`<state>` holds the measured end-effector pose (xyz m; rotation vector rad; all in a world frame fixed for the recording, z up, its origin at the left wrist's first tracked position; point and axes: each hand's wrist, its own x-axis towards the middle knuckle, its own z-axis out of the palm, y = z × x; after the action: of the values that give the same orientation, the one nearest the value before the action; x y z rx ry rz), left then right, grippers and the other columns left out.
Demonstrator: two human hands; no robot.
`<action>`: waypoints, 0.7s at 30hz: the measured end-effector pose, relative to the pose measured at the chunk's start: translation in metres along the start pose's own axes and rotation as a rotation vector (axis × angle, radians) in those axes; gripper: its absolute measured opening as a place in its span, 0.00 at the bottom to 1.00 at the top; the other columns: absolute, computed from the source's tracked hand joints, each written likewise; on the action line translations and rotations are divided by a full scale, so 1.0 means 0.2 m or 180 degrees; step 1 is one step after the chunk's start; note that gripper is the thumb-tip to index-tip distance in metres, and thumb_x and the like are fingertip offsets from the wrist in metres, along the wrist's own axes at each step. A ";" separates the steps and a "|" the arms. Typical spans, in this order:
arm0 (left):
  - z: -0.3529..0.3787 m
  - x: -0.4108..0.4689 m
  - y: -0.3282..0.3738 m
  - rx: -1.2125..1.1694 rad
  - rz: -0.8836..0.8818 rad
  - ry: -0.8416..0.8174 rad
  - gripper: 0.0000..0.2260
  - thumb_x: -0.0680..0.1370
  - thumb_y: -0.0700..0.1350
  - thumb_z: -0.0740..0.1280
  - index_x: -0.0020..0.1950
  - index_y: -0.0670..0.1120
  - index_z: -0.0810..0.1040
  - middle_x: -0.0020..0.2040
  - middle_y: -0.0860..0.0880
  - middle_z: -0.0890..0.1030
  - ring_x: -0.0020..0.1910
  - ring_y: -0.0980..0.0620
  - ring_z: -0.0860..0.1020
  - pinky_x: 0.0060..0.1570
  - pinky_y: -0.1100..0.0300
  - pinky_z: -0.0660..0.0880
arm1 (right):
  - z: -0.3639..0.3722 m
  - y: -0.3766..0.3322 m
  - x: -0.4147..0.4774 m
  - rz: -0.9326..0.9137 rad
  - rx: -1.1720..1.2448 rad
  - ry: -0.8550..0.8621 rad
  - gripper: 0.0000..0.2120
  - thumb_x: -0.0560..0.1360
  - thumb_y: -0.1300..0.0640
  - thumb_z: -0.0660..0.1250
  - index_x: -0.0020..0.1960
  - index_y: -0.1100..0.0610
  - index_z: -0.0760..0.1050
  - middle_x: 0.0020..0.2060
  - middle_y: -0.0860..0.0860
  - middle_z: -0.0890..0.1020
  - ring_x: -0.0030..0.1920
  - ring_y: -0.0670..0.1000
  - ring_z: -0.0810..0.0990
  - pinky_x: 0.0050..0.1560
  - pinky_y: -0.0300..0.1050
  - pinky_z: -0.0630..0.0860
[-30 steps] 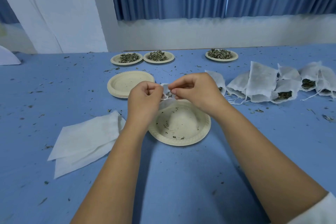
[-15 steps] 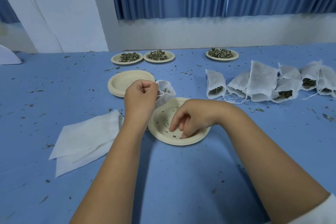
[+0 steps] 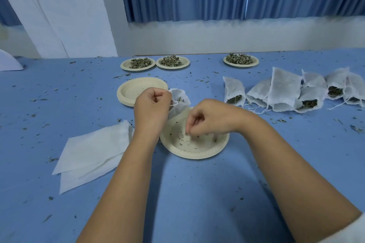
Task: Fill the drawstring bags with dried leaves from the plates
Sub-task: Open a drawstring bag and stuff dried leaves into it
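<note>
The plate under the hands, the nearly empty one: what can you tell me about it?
The plate is round, pale beige, paper or pulp by its look, with a ridged rim and a shallow well. It lies flat on the blue table, nearly emptied: only scattered leaf crumbs remain. The right hand is over it, fingers bunched as if pinching crumbs. The drawstring bag held by the left hand overlaps its far rim.

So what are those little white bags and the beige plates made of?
The bag in the left hand looks like thin matte non-woven fabric or filter paper: leaves show dimly through it and it crumples softly. The plate below seems moulded paper pulp, perhaps: dull beige, crimped rim.
</note>
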<state>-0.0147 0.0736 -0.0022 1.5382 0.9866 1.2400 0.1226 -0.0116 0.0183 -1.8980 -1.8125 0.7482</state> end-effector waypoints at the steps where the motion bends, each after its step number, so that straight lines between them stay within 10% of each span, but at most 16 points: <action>1: 0.00 0.00 0.00 0.0012 0.0007 -0.0021 0.05 0.75 0.39 0.65 0.43 0.43 0.80 0.29 0.58 0.80 0.29 0.66 0.77 0.29 0.75 0.69 | -0.03 0.00 -0.01 -0.0061 0.0305 0.0290 0.03 0.70 0.59 0.71 0.41 0.54 0.84 0.34 0.45 0.84 0.32 0.39 0.77 0.35 0.32 0.75; 5: 0.01 -0.01 0.01 0.0096 -0.0023 -0.0294 0.05 0.75 0.40 0.66 0.40 0.47 0.79 0.31 0.56 0.82 0.29 0.64 0.76 0.30 0.71 0.72 | -0.02 0.00 0.04 -0.0211 0.0946 0.1731 0.03 0.72 0.60 0.73 0.40 0.54 0.84 0.34 0.49 0.84 0.31 0.39 0.74 0.36 0.32 0.72; 11: 0.02 -0.02 0.01 0.0043 0.0011 -0.0378 0.06 0.76 0.40 0.66 0.40 0.47 0.79 0.31 0.55 0.80 0.29 0.62 0.75 0.31 0.70 0.72 | 0.06 0.02 0.09 0.0031 0.0739 0.2054 0.06 0.70 0.56 0.77 0.46 0.50 0.83 0.38 0.45 0.78 0.30 0.38 0.73 0.34 0.30 0.68; 15: 0.02 -0.02 0.02 -0.0080 -0.0057 -0.0518 0.06 0.77 0.41 0.66 0.40 0.47 0.78 0.28 0.57 0.79 0.29 0.61 0.75 0.35 0.63 0.72 | 0.04 0.04 0.09 0.0519 0.2046 0.1218 0.15 0.74 0.58 0.74 0.59 0.53 0.78 0.46 0.49 0.80 0.42 0.45 0.84 0.37 0.37 0.81; 21: 0.03 -0.05 0.04 -0.0055 0.0073 -0.0779 0.07 0.76 0.39 0.65 0.39 0.47 0.79 0.30 0.56 0.79 0.29 0.62 0.74 0.30 0.70 0.70 | 0.06 0.07 0.11 0.0466 0.2287 0.1228 0.09 0.74 0.63 0.70 0.42 0.70 0.79 0.32 0.55 0.82 0.38 0.51 0.85 0.42 0.43 0.83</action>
<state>-0.0097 0.0616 0.0026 1.6465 0.7991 1.0431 0.1259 0.0087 -0.0010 -1.5490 -0.9906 0.8591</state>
